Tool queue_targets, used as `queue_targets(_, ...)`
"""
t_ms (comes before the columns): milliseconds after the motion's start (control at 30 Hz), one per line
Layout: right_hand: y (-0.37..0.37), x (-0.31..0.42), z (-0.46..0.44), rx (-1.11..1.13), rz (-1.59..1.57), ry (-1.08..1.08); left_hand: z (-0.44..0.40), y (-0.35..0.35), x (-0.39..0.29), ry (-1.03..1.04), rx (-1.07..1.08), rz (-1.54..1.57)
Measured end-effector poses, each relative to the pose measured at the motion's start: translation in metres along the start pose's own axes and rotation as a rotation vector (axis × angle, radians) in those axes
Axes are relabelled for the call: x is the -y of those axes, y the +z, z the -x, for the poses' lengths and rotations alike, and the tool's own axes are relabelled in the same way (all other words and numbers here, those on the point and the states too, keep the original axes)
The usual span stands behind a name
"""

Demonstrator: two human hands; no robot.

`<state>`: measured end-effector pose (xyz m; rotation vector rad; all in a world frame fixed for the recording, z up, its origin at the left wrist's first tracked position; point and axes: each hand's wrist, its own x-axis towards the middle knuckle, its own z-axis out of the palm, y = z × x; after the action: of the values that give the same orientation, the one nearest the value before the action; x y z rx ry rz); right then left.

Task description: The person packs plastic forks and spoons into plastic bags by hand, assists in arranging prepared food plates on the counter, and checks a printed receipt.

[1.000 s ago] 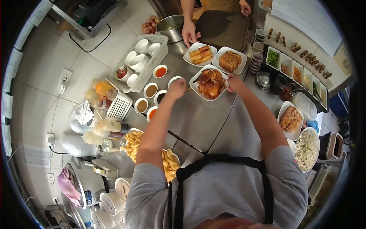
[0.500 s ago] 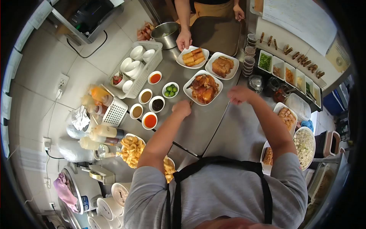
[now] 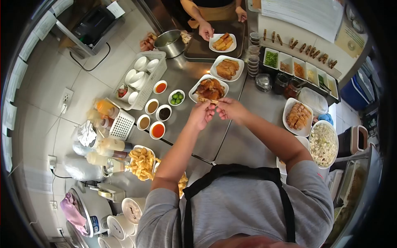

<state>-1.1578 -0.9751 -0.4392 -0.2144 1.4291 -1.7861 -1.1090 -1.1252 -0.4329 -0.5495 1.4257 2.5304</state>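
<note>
My left hand (image 3: 201, 114) and my right hand (image 3: 230, 109) meet over the steel counter, both pinching a small wooden clip (image 3: 208, 100). Just beyond them is a white bowl of roast chicken (image 3: 209, 88). Behind that bowl stands a dish of browned fried food (image 3: 227, 69). Across the counter, a co-worker's hand (image 3: 206, 31) holds the rim of a plate of fried rolls (image 3: 223, 42), which is over a dark tray (image 3: 194, 51).
Sauce bowls (image 3: 157, 130) and a bowl of green citrus (image 3: 176, 97) lie left of the chicken. A white basket (image 3: 159, 74) holds small bowls. Garnish containers (image 3: 298, 68), sliced meat (image 3: 298, 116) and a noodle-like dish (image 3: 323, 143) stand right.
My hands have come together in front of the chicken, with the clip between them. The co-worker has moved the plate of rolls from the counter to over the tray.
</note>
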Motion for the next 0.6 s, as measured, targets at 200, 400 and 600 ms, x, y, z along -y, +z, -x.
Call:
queue_targets(200, -0.015, 0.019, 0.022, -0.11, 0.453, -0.135, -0.001, 0.024, 0.02, 0.13, -0.104, -0.594)
queue_targets(400, -0.035, 0.009, 0.005, 0.065, 0.727, -0.307, -0.024, 0.01, 0.059, 0.316, 0.264, -0.756)
queue_targets(600, -0.07, 0.007, -0.007, -0.149, 0.607, -0.301, 0.003, 0.008, 0.028, -0.146, -0.039, -0.678)
